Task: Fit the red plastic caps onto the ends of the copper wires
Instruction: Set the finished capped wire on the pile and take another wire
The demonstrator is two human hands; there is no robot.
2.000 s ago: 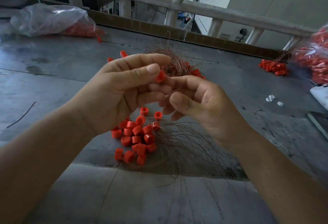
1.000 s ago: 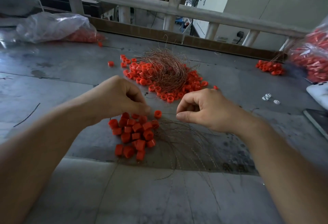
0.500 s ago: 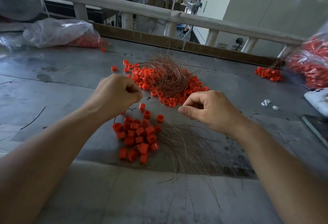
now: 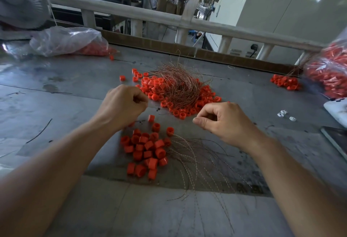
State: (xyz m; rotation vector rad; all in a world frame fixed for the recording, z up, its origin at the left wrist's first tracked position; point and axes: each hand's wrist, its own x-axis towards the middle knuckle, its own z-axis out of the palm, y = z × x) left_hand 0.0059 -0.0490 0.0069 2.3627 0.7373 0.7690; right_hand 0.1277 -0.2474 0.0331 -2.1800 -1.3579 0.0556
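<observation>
Head view: what's changed in two seconds?
— The left hand (image 4: 124, 105) and right hand (image 4: 223, 122), joined high over a cap then, now hang apart, low over the table (image 4: 56, 90).
— Holding what?
— Both are curled; the right pinches thumb to forefinger. Cap or wire inside, I cannot tell.
— So one wire is done?
— Probably, and the next pairing begins: loose red caps (image 4: 146, 150) lie below the left hand, bare copper wires (image 4: 197, 157) beside them, the capped heap (image 4: 176, 88) beyond.
</observation>
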